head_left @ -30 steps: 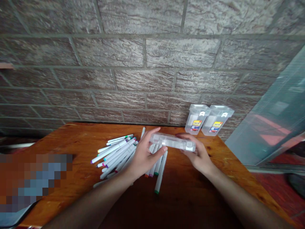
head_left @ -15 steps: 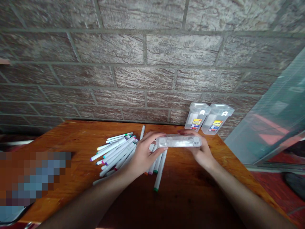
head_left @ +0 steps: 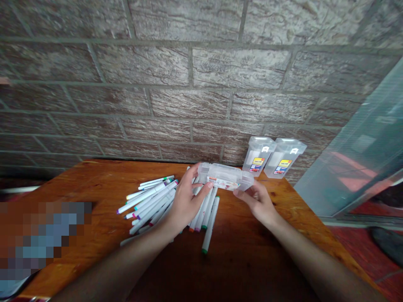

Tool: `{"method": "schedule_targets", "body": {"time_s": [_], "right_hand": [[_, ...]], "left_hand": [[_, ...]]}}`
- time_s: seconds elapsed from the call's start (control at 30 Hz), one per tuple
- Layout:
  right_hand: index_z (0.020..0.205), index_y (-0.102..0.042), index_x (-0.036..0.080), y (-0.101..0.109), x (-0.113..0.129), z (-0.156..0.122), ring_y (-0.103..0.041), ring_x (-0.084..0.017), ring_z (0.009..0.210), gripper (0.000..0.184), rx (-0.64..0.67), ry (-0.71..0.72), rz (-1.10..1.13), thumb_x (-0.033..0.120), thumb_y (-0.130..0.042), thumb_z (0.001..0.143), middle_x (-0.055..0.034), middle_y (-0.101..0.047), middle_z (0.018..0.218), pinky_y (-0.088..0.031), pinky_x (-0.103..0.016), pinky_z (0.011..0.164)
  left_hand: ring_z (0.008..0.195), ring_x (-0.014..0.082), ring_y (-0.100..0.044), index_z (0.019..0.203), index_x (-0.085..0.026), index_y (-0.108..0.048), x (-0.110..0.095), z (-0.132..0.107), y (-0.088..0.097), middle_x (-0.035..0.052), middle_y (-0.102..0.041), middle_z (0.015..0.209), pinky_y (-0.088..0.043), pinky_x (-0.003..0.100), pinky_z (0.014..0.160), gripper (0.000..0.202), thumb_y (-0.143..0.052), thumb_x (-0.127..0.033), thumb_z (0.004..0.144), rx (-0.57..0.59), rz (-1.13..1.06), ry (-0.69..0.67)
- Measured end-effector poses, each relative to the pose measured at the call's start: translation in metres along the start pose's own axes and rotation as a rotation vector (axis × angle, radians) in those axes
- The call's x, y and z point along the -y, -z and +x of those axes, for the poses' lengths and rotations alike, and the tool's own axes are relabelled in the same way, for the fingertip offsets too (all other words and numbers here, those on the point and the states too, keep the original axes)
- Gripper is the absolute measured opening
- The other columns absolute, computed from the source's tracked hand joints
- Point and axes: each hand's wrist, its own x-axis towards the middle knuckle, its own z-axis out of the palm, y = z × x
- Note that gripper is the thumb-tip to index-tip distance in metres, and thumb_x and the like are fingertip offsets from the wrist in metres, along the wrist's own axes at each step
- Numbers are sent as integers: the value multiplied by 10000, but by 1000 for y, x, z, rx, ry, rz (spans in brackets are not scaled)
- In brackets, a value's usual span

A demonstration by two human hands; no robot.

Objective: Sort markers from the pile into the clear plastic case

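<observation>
Both my hands hold a clear plastic case [head_left: 225,176] lying lengthwise above the wooden table [head_left: 252,251]. My left hand [head_left: 185,200] grips its left end with thumb and fingers. My right hand [head_left: 256,200] pinches its right end from below. The case shows a small coloured label on its side. Under and left of my left hand lies a heap of several white markers [head_left: 151,201] with coloured end caps. One marker with a green tip [head_left: 210,226] lies closest to me.
Two upright clear containers [head_left: 273,156] with yellow labels stand against the brick wall [head_left: 189,84] at the table's back right. A glass pane [head_left: 362,155] rises past the table's right edge. A blurred patch [head_left: 40,235] covers the table's left side.
The case has turned in my hands, so its labelled side now faces me, and it has risen slightly toward the wall. My right hand has shifted from behind the case to beneath its right end.
</observation>
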Motion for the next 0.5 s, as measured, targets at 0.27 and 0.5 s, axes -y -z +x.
{"method": "schedule_targets", "body": {"time_s": [0.27,0.5], "right_hand": [[1424,-609,279,-16,12,-19,-689,-292,1161,508,43,211,-284,251,-716,928,-109,-692,1338,-594,-444,953],[1444,-596,321,-22,28,-27,-704,-260,1097,521,236,319,-300,207,-669,941,-124,-579,1448,-624,-402,869]], "left_hand": [[1486,319,-418,1546,-295,-364,-11,-20,-14,136,-382,1630,-445,507,1172,773,-759,-389,887,228,-226,99],[1141,252,-670,1333,-227,-584,-22,-11,-7,82,-708,1255,-511,396,1047,451,-692,-400,931,190,-298,146]]}}
